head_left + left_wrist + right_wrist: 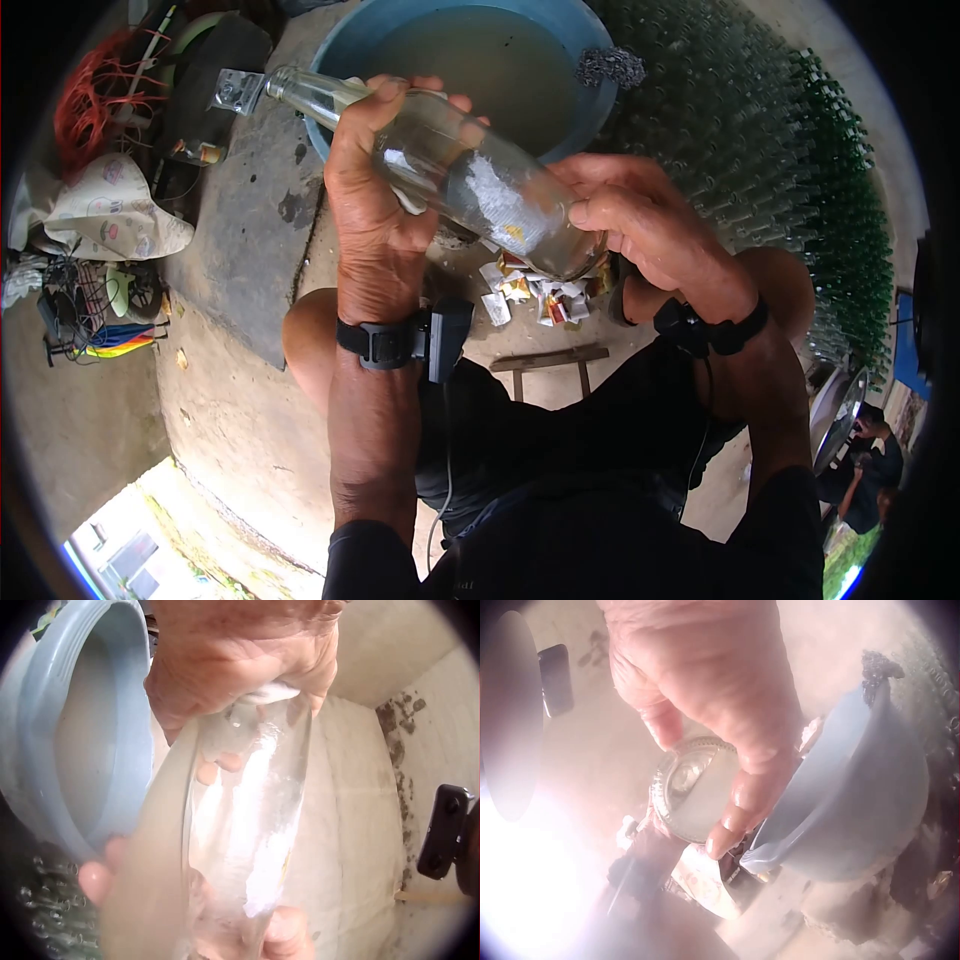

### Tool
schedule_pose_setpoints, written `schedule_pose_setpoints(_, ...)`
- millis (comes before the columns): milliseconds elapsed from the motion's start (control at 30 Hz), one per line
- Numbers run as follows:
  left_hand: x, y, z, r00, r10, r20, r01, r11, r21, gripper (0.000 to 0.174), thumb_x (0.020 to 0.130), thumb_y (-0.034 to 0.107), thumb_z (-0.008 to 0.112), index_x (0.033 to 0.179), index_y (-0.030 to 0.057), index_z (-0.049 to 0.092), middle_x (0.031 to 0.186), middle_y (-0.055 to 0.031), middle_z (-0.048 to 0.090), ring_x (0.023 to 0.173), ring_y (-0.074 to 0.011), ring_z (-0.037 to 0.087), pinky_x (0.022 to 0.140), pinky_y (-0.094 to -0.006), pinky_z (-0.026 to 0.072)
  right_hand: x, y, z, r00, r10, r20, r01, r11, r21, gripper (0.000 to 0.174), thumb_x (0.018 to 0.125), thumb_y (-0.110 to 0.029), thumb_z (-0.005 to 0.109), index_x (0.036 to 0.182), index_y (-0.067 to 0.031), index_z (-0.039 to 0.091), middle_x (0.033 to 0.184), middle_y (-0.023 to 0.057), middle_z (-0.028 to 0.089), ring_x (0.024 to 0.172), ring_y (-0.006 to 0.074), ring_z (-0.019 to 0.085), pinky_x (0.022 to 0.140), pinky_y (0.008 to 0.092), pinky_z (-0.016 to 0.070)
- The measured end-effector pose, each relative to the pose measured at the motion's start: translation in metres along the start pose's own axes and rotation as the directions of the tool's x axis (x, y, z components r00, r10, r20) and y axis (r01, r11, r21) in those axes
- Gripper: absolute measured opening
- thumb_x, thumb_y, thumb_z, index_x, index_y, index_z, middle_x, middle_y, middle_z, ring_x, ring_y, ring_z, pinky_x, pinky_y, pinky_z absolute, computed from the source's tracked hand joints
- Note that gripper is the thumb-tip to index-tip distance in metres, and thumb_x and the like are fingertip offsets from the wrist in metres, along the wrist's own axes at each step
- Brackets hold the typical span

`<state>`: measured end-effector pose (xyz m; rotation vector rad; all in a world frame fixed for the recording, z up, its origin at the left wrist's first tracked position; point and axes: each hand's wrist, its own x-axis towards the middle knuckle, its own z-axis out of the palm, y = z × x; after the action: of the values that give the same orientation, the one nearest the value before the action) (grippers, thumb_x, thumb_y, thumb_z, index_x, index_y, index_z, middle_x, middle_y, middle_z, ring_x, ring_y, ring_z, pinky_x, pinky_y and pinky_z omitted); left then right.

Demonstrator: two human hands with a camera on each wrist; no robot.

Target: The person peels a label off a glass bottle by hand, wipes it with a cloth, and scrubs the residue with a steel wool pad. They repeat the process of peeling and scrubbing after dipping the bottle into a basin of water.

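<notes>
A clear glass bottle (455,160) lies tilted across both hands in the head view, its mouth toward the upper left. My left hand (375,190) grips it around the shoulder, thumb along the neck. Something white (270,694) shows between that palm and the glass. My right hand (640,215) holds the base end. In the right wrist view, the thumb and fingers span the round bottle base (697,787). A whitish, torn-looking label patch (495,200) with a little yellow sits on the bottle's side.
Beyond the hands stands a blue tub (335,50) of cloudy water, with a dark mesh scrubber (612,68) on its rim. Clear bottles (700,130) and green bottles (845,190) crowd the right. Paper scraps (555,302) litter the floor below the bottle. Red strands (95,100) lie at left.
</notes>
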<state>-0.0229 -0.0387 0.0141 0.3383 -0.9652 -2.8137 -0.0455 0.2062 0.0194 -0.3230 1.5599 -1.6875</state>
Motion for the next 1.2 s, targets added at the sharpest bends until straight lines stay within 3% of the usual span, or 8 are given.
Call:
schedule_pose_setpoints(200, 0.000, -0.004, 0.002, 1.000, 0.010, -0.016, -0.009, 0.996, 0.087, 0.028, 0.090, 0.019, 0.078, 0.112, 0.0077, 0.064, 0.105, -0.0145, 0.072, 0.097, -0.0352, 0.074, 0.091, -0.0573, 0.0636, 0.003, 0.006, 0.007, 0.996, 0.018, -0.086, -0.029, 0.992, -0.121, 0.049, 0.092, -0.020, 0.068, 0.130, 0.0111, 0.068, 0.112, 0.0137, 0.076, 0.104, 0.0182, 0.070, 0.092, 0.0333, 0.0556)
schedule_pose_setpoints(300, -0.001, -0.005, 0.004, 1.000, -0.001, -0.022, 0.002, 0.997, 0.072, 0.027, 0.090, 0.019, 0.078, 0.111, 0.0074, 0.065, 0.105, -0.0145, 0.072, 0.097, -0.0351, 0.074, 0.091, -0.0577, 0.0635, 0.003, 0.006, 0.008, 0.991, -0.069, -0.118, 0.045, 0.980, -0.196, 0.038, 0.093, -0.024, 0.076, 0.120, 0.0029, 0.077, 0.099, 0.0059, 0.076, 0.086, 0.0092, 0.066, 0.069, 0.0269, 0.0501)
schedule_pose_setpoints(400, -0.001, -0.001, 0.004, 1.000, -0.010, -0.002, 0.010, 1.000, -0.005, 0.026, 0.091, 0.020, 0.078, 0.110, 0.0076, 0.066, 0.105, -0.0139, 0.073, 0.098, -0.0347, 0.074, 0.092, -0.0582, 0.0633, -0.001, 0.001, 0.001, 0.989, -0.144, -0.010, 0.142, 0.984, -0.112, 0.043, 0.094, -0.026, 0.076, 0.127, 0.0025, 0.075, 0.106, 0.0075, 0.077, 0.090, 0.0109, 0.068, 0.070, 0.0283, 0.0519)
schedule_pose_setpoints(500, 0.003, -0.001, -0.001, 0.999, -0.039, 0.022, 0.040, 0.998, -0.044, 0.025, 0.091, 0.020, 0.078, 0.109, 0.0080, 0.067, 0.105, -0.0131, 0.073, 0.098, -0.0343, 0.074, 0.092, -0.0586, 0.0630, -0.002, 0.004, -0.007, 0.999, 0.038, -0.018, -0.035, 0.987, 0.157, 0.047, 0.097, -0.027, 0.073, 0.134, 0.0021, 0.072, 0.114, 0.0090, 0.076, 0.093, 0.0130, 0.069, 0.072, 0.0296, 0.0536)
schedule_pose_setpoints(700, 0.001, 0.002, -0.001, 0.999, -0.038, 0.025, 0.039, 0.998, -0.042, 0.023, 0.091, 0.020, 0.078, 0.108, 0.0084, 0.067, 0.106, -0.0129, 0.073, 0.099, -0.0344, 0.074, 0.093, -0.0588, 0.0627, -0.001, 0.016, -0.004, 0.993, -0.023, -0.117, 0.029, 0.998, 0.048, 0.046, 0.097, -0.026, 0.068, 0.133, 0.0017, 0.072, 0.112, 0.0081, 0.077, 0.092, 0.0130, 0.069, 0.072, 0.0299, 0.0540)
schedule_pose_setpoints(800, 0.001, 0.001, -0.001, 0.998, -0.037, 0.041, 0.039, 0.999, -0.029, 0.025, 0.091, 0.020, 0.078, 0.109, 0.0084, 0.066, 0.107, -0.0134, 0.073, 0.099, -0.0345, 0.075, 0.093, -0.0586, 0.0626, -0.002, -0.005, -0.002, 0.998, 0.055, 0.028, -0.055, 0.998, -0.015, 0.055, 0.095, -0.011, 0.059, 0.144, 0.0160, 0.056, 0.133, 0.0230, 0.071, 0.116, 0.0264, 0.073, 0.096, 0.0396, 0.0616)
schedule_pose_setpoints(1100, -0.002, -0.002, 0.000, 1.000, -0.011, 0.010, 0.010, 0.998, 0.055, 0.026, 0.091, 0.020, 0.078, 0.111, 0.0085, 0.066, 0.108, -0.0132, 0.072, 0.100, -0.0350, 0.075, 0.095, -0.0593, 0.0620, 0.001, -0.002, 0.003, 0.996, 0.075, -0.041, -0.078, 0.992, -0.098, 0.054, 0.094, -0.013, 0.063, 0.139, 0.0164, 0.060, 0.127, 0.0216, 0.073, 0.114, 0.0253, 0.073, 0.101, 0.0404, 0.0586)
schedule_pose_setpoints(1200, 0.002, 0.002, -0.005, 0.998, -0.034, 0.053, 0.036, 0.999, -0.033, 0.025, 0.091, 0.021, 0.078, 0.110, 0.0090, 0.067, 0.109, -0.0123, 0.072, 0.102, -0.0343, 0.075, 0.097, -0.0588, 0.0614, 0.001, 0.005, -0.004, 0.997, 0.064, -0.030, -0.060, 0.990, 0.125, 0.054, 0.095, -0.014, 0.062, 0.139, 0.0162, 0.060, 0.127, 0.0215, 0.073, 0.113, 0.0256, 0.073, 0.100, 0.0414, 0.0593)
